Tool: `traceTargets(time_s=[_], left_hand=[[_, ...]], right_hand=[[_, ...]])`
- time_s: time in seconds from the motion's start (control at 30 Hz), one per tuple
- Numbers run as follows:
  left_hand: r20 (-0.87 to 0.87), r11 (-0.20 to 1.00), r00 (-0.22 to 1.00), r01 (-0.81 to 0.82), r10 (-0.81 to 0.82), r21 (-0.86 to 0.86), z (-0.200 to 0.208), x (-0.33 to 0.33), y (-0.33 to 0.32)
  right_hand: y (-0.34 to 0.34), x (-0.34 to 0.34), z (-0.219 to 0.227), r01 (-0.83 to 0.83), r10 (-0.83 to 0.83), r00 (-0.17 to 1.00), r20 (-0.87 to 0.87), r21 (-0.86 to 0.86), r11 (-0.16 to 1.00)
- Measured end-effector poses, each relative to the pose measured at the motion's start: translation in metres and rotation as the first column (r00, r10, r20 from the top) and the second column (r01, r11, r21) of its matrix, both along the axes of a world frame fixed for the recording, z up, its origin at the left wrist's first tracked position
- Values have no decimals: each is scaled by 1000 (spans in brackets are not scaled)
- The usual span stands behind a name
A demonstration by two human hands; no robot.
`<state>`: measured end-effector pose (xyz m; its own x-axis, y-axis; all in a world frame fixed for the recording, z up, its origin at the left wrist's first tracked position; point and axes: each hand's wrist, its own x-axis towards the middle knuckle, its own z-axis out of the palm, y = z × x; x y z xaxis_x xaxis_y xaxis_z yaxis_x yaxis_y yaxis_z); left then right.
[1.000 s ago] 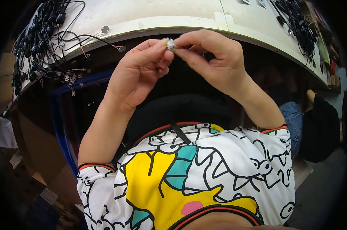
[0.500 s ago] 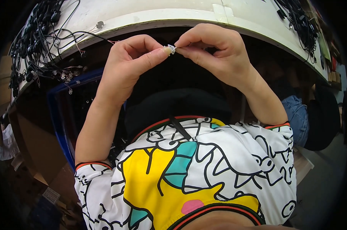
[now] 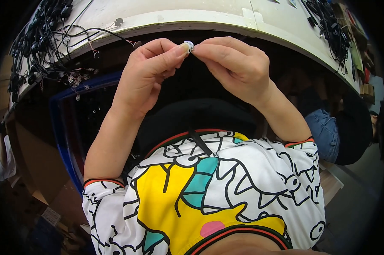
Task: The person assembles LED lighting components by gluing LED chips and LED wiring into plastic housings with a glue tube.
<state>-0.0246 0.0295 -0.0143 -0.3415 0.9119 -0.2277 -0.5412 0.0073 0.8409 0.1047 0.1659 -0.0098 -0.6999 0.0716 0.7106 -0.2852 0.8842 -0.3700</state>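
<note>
My left hand (image 3: 151,63) pinches a small whitish, clear plastic piece (image 3: 189,45) between thumb and index finger, just in front of the table's near edge. From the right, my right hand (image 3: 238,63) meets it, thumb and fingers pressed together at the piece's side. A tiny bit sits at those right fingertips, too small to name. Beside the back of my left hand ends a black cable (image 3: 111,32) with thin reddish wires; whether it joins the piece is hidden.
A white table (image 3: 179,12) spans the far side. Bundled black cables (image 3: 35,46) hang over its left edge; more cables (image 3: 328,34) lie at the right. Below left stands a blue-rimmed bin (image 3: 62,136). Another person in jeans (image 3: 323,131) is at the right, and a white sleeve (image 3: 4,159) far left.
The plastic piece has turned and risen slightly between my fingers. My left hand has shifted a little right, and my right fingers have straightened and drawn together.
</note>
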Motion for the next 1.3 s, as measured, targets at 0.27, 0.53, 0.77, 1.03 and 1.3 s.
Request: traceTargets(time_s=[0.27, 0.53, 0.77, 1.03, 1.3], left_hand=[[-145, 995, 989, 9, 5, 97, 13, -7, -5], [-458, 975, 885, 25, 81, 220, -45, 45, 14], [215, 917, 972, -170, 96, 360, -16, 13, 11], [115, 919, 952, -305, 284, 251, 9, 5, 23], [-33, 943, 969, -229, 244, 241, 11, -7, 12]], right_hand=[[-1, -7, 24, 51, 194, 933, 305, -642, 765], [4, -13, 26, 24, 396, 917, -50, -983, -181], [8, 4, 56, -297, 296, 954, -48, -301, 906], [62, -17, 42, -219, 175, 961, 213, 207, 953], [232, -62, 50, 786, -685, 149, 714, 335, 520]])
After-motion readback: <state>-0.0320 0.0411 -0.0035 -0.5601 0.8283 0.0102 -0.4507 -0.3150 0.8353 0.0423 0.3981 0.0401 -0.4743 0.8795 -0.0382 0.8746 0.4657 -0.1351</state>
